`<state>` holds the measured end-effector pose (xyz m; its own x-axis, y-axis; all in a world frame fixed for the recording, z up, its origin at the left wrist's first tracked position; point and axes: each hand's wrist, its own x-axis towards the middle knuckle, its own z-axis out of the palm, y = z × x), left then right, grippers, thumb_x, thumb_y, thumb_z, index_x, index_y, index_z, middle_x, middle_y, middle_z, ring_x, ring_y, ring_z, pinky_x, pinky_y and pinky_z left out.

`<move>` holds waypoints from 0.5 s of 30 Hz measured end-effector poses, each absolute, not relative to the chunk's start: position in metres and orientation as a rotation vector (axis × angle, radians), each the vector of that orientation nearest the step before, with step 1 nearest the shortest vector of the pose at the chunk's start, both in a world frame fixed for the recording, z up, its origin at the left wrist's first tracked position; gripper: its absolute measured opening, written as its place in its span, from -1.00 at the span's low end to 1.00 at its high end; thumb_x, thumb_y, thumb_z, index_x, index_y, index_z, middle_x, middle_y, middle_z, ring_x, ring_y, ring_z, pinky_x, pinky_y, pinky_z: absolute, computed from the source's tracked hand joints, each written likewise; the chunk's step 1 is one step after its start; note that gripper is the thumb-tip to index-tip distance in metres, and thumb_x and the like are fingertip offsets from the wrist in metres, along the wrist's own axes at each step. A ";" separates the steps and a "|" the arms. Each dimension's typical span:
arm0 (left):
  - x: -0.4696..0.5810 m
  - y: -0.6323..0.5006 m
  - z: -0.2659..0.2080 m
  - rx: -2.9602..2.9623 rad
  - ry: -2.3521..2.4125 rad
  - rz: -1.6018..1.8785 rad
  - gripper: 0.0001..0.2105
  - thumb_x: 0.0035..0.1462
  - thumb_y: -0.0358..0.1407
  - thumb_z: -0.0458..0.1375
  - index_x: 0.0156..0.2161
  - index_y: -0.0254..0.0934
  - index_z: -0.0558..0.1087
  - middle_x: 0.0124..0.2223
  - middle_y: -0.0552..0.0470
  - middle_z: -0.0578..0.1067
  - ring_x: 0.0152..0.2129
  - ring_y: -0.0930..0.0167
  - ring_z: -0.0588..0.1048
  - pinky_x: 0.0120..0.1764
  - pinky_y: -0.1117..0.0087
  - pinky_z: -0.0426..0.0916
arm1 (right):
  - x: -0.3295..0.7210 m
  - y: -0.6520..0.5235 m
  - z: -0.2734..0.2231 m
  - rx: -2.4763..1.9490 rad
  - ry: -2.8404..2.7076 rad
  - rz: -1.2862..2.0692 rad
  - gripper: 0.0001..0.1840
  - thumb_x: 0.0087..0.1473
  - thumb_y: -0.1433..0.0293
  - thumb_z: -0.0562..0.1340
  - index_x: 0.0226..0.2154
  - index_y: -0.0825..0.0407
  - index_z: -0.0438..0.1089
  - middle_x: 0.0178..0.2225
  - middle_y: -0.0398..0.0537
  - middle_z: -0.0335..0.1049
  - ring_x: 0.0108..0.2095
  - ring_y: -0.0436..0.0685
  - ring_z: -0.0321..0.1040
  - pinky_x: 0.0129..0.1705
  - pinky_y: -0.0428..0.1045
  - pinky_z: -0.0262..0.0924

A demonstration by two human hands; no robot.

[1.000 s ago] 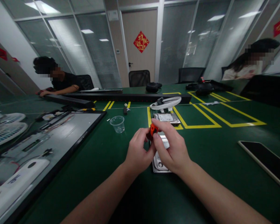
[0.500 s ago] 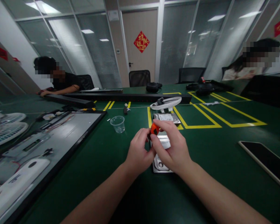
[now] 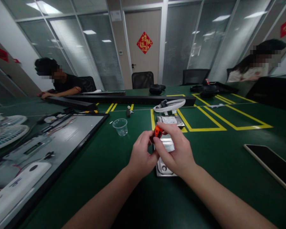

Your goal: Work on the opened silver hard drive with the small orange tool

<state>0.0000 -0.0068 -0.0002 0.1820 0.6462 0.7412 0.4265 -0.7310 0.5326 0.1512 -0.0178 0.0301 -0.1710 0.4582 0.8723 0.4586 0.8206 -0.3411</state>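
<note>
My right hand is closed, with thumb and fingers pinching the orange and black handle of a screwdriver. Close against it, my left hand has its fingers curled together around the lower part of the same tool. The screwdriver's shaft and tip are hidden by my fingers. Directly beneath both hands a silver hard drive lies on the green table, partly covered by them. A second hard drive with a white label lies just beyond.
A clear plastic cup stands left of my hands. Behind the drives is a white fan grille. A large opened panel fills the left side. A phone-like slab lies right. Two people sit across the table.
The orange handle has turned slightly between my right fingers, showing its black part differently. Both hands stay in nearly the same place over the hard drive.
</note>
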 end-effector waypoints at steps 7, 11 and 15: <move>0.002 -0.008 0.002 2.247 1.037 1.576 -0.78 0.24 -0.43 0.16 -0.01 -0.21 0.38 -0.19 0.00 0.49 -0.32 0.37 0.45 -0.24 0.34 0.37 | 0.151 -0.018 0.030 -0.691 -1.815 0.022 -0.48 0.30 0.49 0.18 0.27 -0.09 0.25 0.01 0.02 0.49 -0.01 0.20 0.45 0.05 0.20 0.43; 0.001 -0.008 0.000 2.242 1.059 1.596 -0.72 0.16 -0.43 0.20 -0.02 -0.21 0.35 -0.18 0.00 0.49 -0.31 0.36 0.46 -0.23 0.33 0.38 | 0.151 -0.017 0.028 -0.713 -1.788 -0.006 -0.51 0.27 0.46 0.24 0.22 -0.10 0.28 -0.01 0.03 0.47 -0.04 0.20 0.45 0.02 0.20 0.44; 0.000 -0.007 0.000 2.251 1.057 1.562 -0.75 0.15 -0.45 0.20 -0.07 -0.21 0.36 -0.21 0.02 0.47 -0.32 0.36 0.44 -0.24 0.34 0.36 | 0.152 -0.017 0.029 -0.725 -1.782 -0.009 -0.51 0.26 0.45 0.25 0.22 -0.09 0.28 -0.02 0.04 0.45 -0.04 0.21 0.44 0.02 0.21 0.44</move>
<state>0.0003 -0.0071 0.0001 0.1839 0.6542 0.7336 0.4380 -0.7227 0.5347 0.1515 -0.0167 0.0290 -0.1545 0.4655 0.8715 0.4744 0.8087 -0.3478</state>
